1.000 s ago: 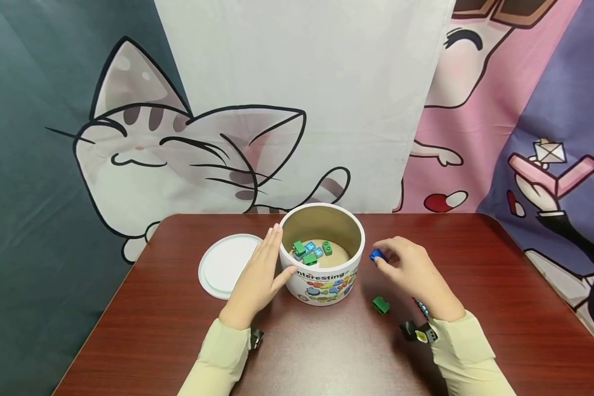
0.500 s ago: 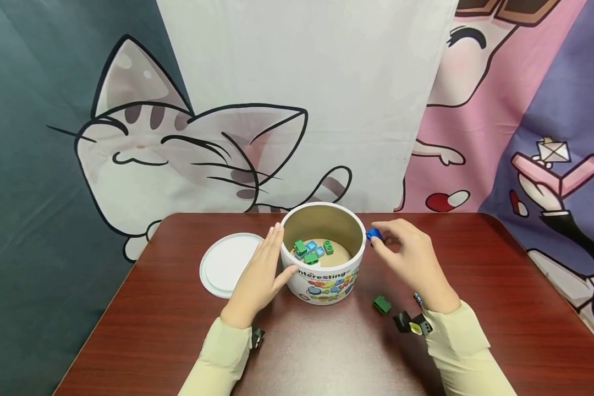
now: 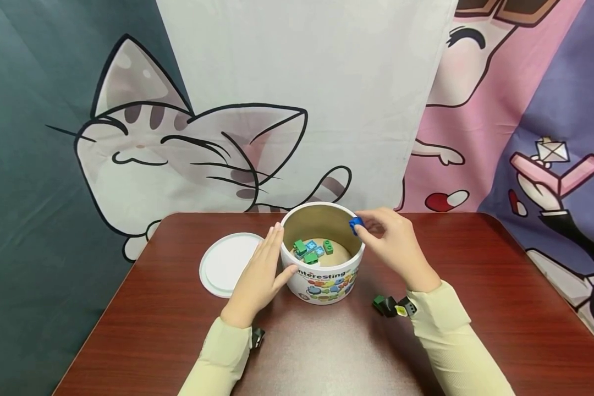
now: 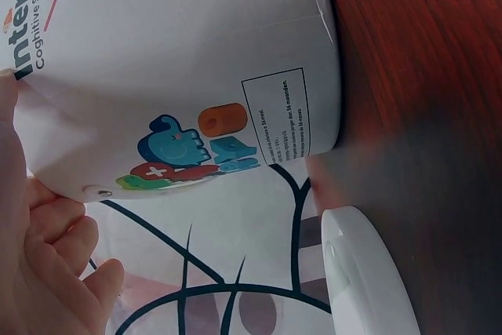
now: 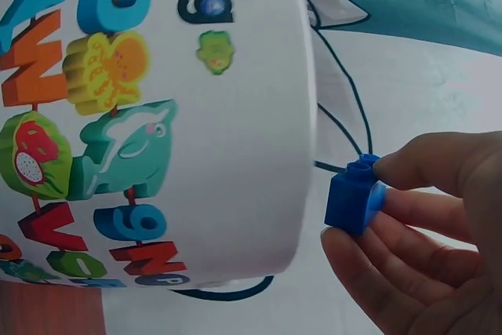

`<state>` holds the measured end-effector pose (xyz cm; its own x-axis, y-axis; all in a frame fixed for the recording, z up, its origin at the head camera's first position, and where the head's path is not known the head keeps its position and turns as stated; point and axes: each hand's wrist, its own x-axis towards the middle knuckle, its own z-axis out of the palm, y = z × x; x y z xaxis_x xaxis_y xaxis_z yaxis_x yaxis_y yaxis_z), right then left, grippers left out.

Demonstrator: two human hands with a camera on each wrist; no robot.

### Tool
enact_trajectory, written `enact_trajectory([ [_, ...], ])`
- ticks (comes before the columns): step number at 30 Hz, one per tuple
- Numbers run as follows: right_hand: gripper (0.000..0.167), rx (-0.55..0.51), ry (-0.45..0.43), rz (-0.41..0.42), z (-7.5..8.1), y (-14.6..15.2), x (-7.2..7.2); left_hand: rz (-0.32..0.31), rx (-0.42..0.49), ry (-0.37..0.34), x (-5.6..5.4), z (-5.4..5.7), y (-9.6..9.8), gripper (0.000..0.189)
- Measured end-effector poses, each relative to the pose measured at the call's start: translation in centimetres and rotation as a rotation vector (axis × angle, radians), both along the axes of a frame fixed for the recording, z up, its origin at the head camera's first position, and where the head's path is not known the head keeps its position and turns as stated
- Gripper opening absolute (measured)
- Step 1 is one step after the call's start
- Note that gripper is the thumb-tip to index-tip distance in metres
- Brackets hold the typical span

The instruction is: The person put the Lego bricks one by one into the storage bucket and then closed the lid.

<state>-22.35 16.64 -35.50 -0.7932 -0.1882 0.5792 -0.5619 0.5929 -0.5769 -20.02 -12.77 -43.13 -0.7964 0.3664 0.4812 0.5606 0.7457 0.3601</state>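
A round white tub (image 3: 322, 283) with printed pictures stands on the table, its top uncovered. Several green and light blue toy bricks (image 3: 311, 257) lie on its bottom. My left hand (image 3: 257, 275) rests along the tub's left side, fingers straight and thumb toward the front. In the left wrist view its fingers (image 4: 67, 233) lie against the wall. My right hand (image 3: 393, 242) pinches a blue toy brick (image 5: 353, 200) between thumb and fingers, at the right part of the tub's rim. In the head view this brick overlaps the tub's opening.
A white round lid (image 3: 227, 265) lies on the table left of the tub. A green toy brick (image 3: 378, 302) sits right of the tub, partly hidden by the black camera on my right wrist. Behind the brown table (image 3: 307, 352) hangs a cartoon-printed cloth (image 3: 297, 71).
My right hand has carried the blue brick up and leftward, from beside the tub to its rim. The left hand has stayed in place, and the bricks inside the tub look the same.
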Motion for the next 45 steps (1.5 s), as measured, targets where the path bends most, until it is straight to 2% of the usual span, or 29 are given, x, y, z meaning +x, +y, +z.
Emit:
enact_trajectory([
  [6, 0.022, 0.053, -0.059, 0.025, -0.1, -0.5, -0.9, -0.007, 0.006, 0.007, 0.1, 0.2, 0.1, 0.081],
  [11, 0.021, 0.148, -0.084, 0.036, 0.2, -1.1, -2.0, 0.002, -0.001, -0.003, 0.1, 0.2, 0.1, 0.081],
  [16, 0.015, 0.268, -0.088, 0.016, 0.7, -2.1, -2.7, 0.004, 0.001, -0.009, 0.1, 0.2, 0.0, 0.082],
  [21, 0.018, 0.324, -0.071, -0.033, 0.9, -3.2, -2.7, 0.004, -0.001, -0.007, 0.1, 0.1, 0.0, 0.081],
  [26, 0.017, 0.286, -0.04, -0.063, 0.7, -3.3, -2.3, -0.001, -0.002, -0.007, 0.1, 0.1, 0.1, 0.082],
  [35, 0.007, 0.099, 0.096, -0.081, 0.2, -1.4, -0.6, -0.004, 0.002, 0.005, -0.1, 0.1, 0.1, 0.083],
  [39, 0.008, 0.057, 0.064, -0.109, -0.1, -0.1, 0.5, -0.001, -0.005, 0.004, -0.1, 0.1, 0.2, 0.082],
  [45, 0.007, 0.087, -0.04, -0.131, -1.1, 1.6, 1.8, -0.007, 0.002, 0.011, 0.0, 0.2, 0.2, 0.082],
])
